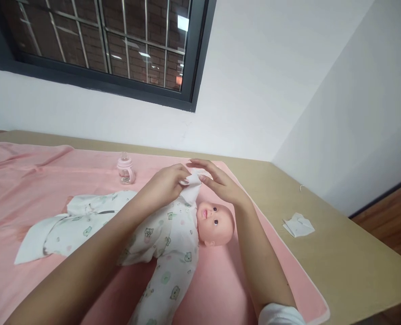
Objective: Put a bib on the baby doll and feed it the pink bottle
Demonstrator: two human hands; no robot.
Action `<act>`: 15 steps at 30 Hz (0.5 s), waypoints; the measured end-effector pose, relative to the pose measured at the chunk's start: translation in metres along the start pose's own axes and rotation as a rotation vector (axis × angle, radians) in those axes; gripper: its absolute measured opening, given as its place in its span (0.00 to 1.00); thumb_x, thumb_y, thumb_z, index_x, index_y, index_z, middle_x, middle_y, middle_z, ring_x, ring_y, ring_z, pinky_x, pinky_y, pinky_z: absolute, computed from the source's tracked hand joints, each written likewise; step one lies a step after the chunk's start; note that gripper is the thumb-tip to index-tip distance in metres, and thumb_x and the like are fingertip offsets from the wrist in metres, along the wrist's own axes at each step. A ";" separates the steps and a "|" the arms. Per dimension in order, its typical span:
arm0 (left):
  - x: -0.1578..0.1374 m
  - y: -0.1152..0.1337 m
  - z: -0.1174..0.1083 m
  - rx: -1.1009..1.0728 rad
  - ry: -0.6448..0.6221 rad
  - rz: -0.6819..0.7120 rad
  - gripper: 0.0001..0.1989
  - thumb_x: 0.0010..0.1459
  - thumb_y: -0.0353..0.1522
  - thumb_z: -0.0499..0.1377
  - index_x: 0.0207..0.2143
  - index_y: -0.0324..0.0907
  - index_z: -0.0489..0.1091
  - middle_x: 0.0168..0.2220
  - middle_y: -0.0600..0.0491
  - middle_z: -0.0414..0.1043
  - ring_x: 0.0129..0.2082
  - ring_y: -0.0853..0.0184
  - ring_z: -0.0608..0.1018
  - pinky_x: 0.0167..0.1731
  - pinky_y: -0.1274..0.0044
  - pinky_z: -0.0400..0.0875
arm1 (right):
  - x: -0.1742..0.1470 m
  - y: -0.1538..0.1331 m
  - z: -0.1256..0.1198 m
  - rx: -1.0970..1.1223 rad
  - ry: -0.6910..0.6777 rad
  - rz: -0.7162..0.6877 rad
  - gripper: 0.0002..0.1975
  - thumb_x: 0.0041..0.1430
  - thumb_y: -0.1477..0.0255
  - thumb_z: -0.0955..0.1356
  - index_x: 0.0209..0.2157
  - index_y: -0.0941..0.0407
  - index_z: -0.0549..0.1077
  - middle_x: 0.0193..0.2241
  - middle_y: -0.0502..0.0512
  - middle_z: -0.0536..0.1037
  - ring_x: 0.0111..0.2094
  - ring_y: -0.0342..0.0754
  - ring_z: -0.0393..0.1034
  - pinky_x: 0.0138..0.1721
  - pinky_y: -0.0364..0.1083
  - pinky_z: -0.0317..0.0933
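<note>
A baby doll (216, 221) lies on its back on a pink blanket (31, 180), head to the right, dressed in a white printed romper (163, 234). My left hand (164, 185) pinches the far sleeve (191, 187) of the romper near the doll's shoulder. My right hand (220, 183) hovers over the same sleeve end with fingers spread, touching the cloth at its tip. The doll's far arm is hidden inside the fabric.
A small pink baby bottle (126, 169) stands on the blanket behind the doll. A crumpled white tissue (299, 225) lies on the bare beige table (338, 253) to the right. White walls and a dark-framed window are behind; the table edge runs along the right.
</note>
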State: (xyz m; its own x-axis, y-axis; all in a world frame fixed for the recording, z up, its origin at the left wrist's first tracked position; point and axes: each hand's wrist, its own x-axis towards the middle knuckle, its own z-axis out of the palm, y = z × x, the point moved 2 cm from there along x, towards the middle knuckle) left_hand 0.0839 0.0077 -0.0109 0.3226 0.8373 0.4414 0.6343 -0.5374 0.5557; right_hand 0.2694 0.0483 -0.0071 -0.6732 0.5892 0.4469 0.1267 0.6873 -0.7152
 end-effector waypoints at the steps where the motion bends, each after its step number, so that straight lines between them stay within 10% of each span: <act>1: 0.000 -0.001 -0.001 -0.002 0.001 0.003 0.13 0.51 0.24 0.50 0.31 0.42 0.75 0.40 0.51 0.75 0.39 0.62 0.77 0.37 0.73 0.68 | 0.000 0.001 0.000 0.001 0.005 0.007 0.21 0.67 0.60 0.65 0.59 0.46 0.66 0.58 0.55 0.72 0.61 0.50 0.64 0.64 0.56 0.55; 15: 0.002 -0.024 -0.027 0.001 0.043 -0.124 0.16 0.55 0.35 0.56 0.44 0.46 0.79 0.41 0.53 0.81 0.35 0.62 0.79 0.38 0.72 0.72 | 0.001 0.023 -0.013 0.132 0.230 0.242 0.23 0.54 0.65 0.73 0.52 0.52 0.70 0.33 0.48 0.72 0.30 0.42 0.68 0.33 0.43 0.63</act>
State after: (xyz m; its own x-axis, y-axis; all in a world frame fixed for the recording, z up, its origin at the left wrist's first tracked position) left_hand 0.0504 0.0196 -0.0048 0.2117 0.8920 0.3993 0.6684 -0.4302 0.6067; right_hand 0.2817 0.0700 -0.0159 -0.4517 0.8188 0.3545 0.1574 0.4642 -0.8716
